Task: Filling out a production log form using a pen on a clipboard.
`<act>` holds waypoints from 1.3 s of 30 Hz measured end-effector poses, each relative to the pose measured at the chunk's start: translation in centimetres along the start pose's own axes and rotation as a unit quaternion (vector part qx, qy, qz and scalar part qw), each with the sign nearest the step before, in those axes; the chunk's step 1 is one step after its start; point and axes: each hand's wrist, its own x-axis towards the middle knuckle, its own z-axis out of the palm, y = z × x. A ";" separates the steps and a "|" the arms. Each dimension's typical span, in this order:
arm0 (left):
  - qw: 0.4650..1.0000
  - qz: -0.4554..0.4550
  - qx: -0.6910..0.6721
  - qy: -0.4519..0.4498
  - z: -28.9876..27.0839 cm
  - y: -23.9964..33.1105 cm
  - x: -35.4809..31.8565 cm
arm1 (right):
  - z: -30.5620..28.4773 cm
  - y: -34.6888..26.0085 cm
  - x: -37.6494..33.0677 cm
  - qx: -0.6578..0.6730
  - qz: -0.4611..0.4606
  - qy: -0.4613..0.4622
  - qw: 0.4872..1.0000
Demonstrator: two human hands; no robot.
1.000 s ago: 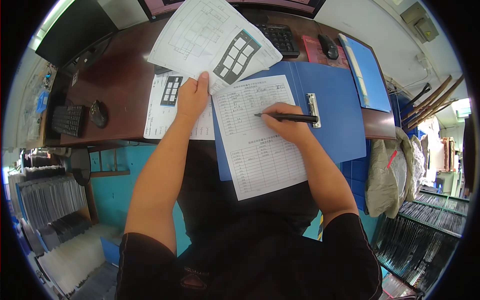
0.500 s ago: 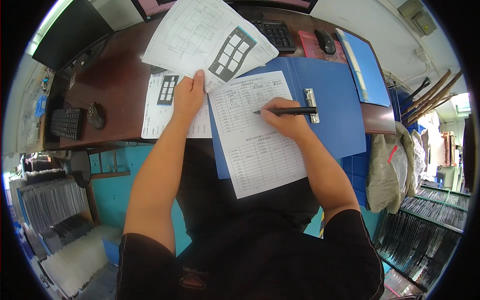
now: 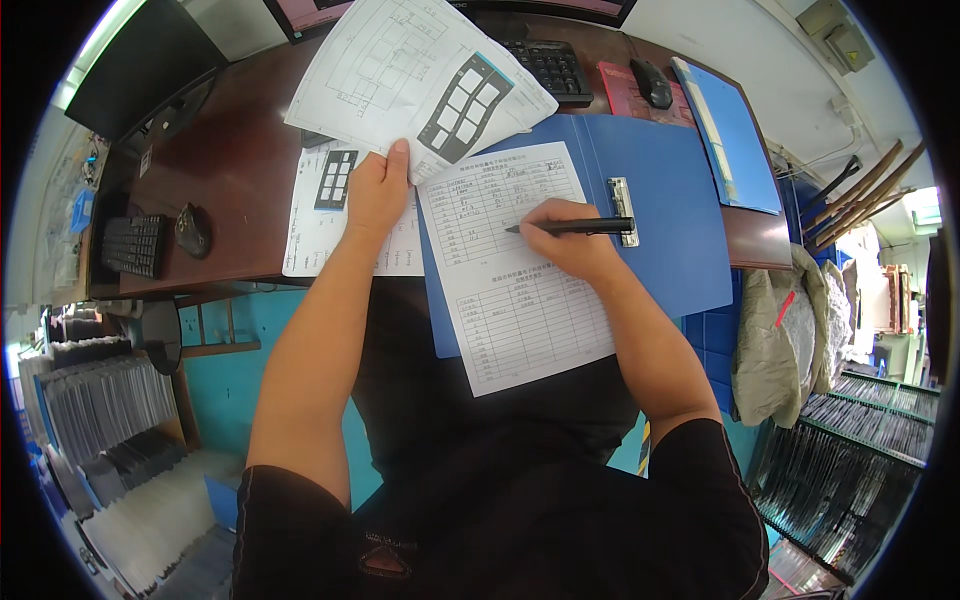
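Between thumb and fingers, my left hand (image 3: pixel 380 192) grips the lower edge of a drawing sheet (image 3: pixel 375 65), which shows line drawings and a dark panel with white squares. My right hand (image 3: pixel 566 238) holds a black pen (image 3: pixel 585 226), its tip over the upper table of a printed form (image 3: pixel 535 320). Handwriting fills some of the form's upper rows; the lower table looks mostly blank. Under the form lies an open blue clipboard folder (image 3: pixel 670 260) with a metal clip (image 3: pixel 623 212). Another printed sheet (image 3: pixel 310 240) lies partly hidden beneath my left hand.
A black keyboard (image 3: pixel 548 72) and a mouse (image 3: pixel 652 84) on a red pad sit at the back. A second blue folder (image 3: pixel 735 140) lies at right. Another keyboard (image 3: pixel 133 246), mouse (image 3: pixel 192 231) and monitor (image 3: pixel 140 65) stand at left. Racks of sheets (image 3: pixel 105 400) flank me.
My right hand and the pen have shifted very slightly down the form. My left hand and the drawing sheet stay in place.
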 end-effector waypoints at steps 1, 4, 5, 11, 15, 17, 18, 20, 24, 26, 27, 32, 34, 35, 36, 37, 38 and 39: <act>1.000 0.000 0.000 0.000 0.0 0.1 -0.1 | 0.0 0.0 0.0 -0.010 -0.018 -0.011 1.000; 1.000 -0.007 0.002 -0.002 0.0 0.1 -0.1 | 0.1 -0.1 0.0 0.007 0.021 -0.004 1.000; 1.000 0.003 -0.005 0.005 0.0 0.0 -0.1 | 0.1 -0.1 0.0 0.007 0.014 0.004 1.000; 1.000 -0.008 0.004 -0.009 0.0 -0.3 0.2 | -0.2 -0.3 0.0 -0.009 0.023 -0.003 1.000; 1.000 -0.006 -0.007 0.000 0.1 -0.5 0.1 | -0.1 -0.3 0.0 -0.017 0.021 0.003 1.000; 1.000 -0.007 -0.003 0.002 0.2 -0.6 0.2 | -0.1 -0.2 0.0 -0.008 0.019 0.011 1.000; 1.000 -0.007 0.002 0.003 0.2 -0.7 0.2 | -0.2 -0.2 -0.1 -0.014 0.020 0.010 1.000; 1.000 -0.003 0.004 0.003 0.2 -0.8 0.4 | -0.2 -0.1 -0.1 -0.019 0.020 0.007 1.000; 1.000 -0.019 0.005 0.011 0.3 -0.8 0.3 | -0.2 0.0 -0.1 -0.008 0.000 0.015 1.000; 1.000 -0.009 0.010 0.008 0.2 -0.8 0.3 | -0.3 0.1 -0.2 -0.017 -0.010 0.015 1.000; 1.000 -0.017 0.018 0.015 0.3 -0.8 0.4 | -0.4 0.1 -0.2 0.025 0.000 0.025 0.999; 1.000 -0.006 0.009 0.006 0.4 -1.3 0.5 | -1.8 0.7 -0.5 0.131 0.050 0.086 0.986; 1.000 -0.002 0.020 0.006 0.4 -1.5 0.6 | -1.9 0.9 -0.8 0.073 0.035 0.075 0.994; 1.000 0.000 0.010 0.005 0.4 -1.5 0.7 | -1.9 1.1 -0.8 0.021 0.022 0.045 0.999; 1.000 0.001 0.000 0.006 0.4 -1.5 0.8 | -1.9 1.2 -0.9 0.035 0.024 0.041 0.998; 1.000 -0.027 -0.005 0.009 0.5 -1.6 0.8 | -1.9 1.3 -0.9 0.036 0.005 0.048 0.998; 1.000 -0.004 -0.010 0.007 0.5 -1.6 0.6 | -1.9 1.3 -1.1 0.019 0.014 0.036 0.999; 1.000 -0.007 0.003 0.007 0.4 -1.6 0.6 | -1.9 1.4 -1.1 0.009 0.019 0.017 1.000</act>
